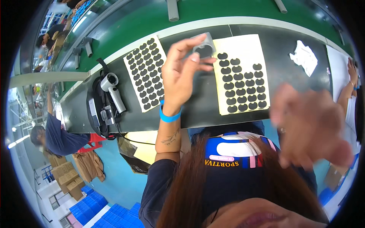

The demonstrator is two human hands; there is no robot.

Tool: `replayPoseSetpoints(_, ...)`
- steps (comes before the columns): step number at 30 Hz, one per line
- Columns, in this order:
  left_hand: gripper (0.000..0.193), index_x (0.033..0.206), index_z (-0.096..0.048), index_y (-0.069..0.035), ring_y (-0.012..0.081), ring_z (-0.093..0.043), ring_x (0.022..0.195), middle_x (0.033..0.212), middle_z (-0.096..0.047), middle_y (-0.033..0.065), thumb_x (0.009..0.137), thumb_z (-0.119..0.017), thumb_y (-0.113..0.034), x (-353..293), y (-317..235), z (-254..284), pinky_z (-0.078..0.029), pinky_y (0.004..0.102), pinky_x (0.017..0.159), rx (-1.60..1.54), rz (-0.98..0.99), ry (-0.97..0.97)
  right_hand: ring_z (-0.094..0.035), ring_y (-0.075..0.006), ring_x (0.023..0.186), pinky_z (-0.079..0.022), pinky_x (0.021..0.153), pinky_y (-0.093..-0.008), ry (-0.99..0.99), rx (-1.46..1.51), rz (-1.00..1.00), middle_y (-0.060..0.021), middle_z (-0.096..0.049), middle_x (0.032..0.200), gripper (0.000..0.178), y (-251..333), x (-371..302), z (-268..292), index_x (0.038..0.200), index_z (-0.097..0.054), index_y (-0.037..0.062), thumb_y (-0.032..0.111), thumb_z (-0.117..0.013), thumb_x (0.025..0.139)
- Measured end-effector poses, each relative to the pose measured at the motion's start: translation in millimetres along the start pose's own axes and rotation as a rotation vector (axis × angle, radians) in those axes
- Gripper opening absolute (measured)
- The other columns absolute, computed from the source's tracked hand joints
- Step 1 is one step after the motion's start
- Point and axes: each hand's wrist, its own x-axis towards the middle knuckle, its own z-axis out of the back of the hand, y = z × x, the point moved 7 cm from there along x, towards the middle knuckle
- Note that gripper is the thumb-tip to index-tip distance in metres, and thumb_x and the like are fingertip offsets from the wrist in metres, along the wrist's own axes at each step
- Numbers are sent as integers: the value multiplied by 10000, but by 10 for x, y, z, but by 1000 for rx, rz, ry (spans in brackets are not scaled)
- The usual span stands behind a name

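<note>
My left hand (pixel 180 70) is raised over the dark table, its fingers closed around a small grey rounded part (pixel 208 42) with a black face turned partly toward me. Just right of it lies a pale yellow sheet (pixel 243 45) bearing rows of black notched stickers; its top area is bare backing. My right hand (pixel 310 125) hovers close at the right, smeared by motion, so its fingers and anything in them cannot be made out. Behind my left wrist is a second sheet (pixel 146 74), covered with the same stickers.
A grey hair dryer (pixel 116 95) rests on a black case (pixel 93 108) at the table's left. Crumpled white paper (pixel 304 57) lies at the far right. Beyond the table's pale edge runs a green belt (pixel 228 11). Another person's hand (pixel 353 70) is at the right rim.
</note>
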Motion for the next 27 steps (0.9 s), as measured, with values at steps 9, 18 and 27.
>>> replayPoseSetpoints(9,256,1116,-567,68,238,-682,819,1119,-596,163,873,-602,-8,762,-61,92,-576,309,732,92,-112,18,-566,-150,629,-419,577,-220,13,62,94,-71,-574,750,200,-116,-73,1232,879,-551,-8,140,-665,808)
replayPoseSetpoints(18,241,986,-620,2,172,-664,876,1201,-584,100,766,-712,34,2148,1008,239,-531,259,785,316,-230,62,-578,-146,657,-428,612,-223,40,94,109,-74,-588,780,188,40,109,1295,906,-567,-2,159,-635,838)
replayPoseSetpoints(27,524,1203,-569,-83,334,-608,967,1222,-523,220,742,-770,-231,1897,857,506,-507,398,838,1063,-440,-41,-590,-143,684,-438,647,-227,71,251,103,-77,-602,810,188,-153,-335,2167,932,-584,4,179,-605,869)
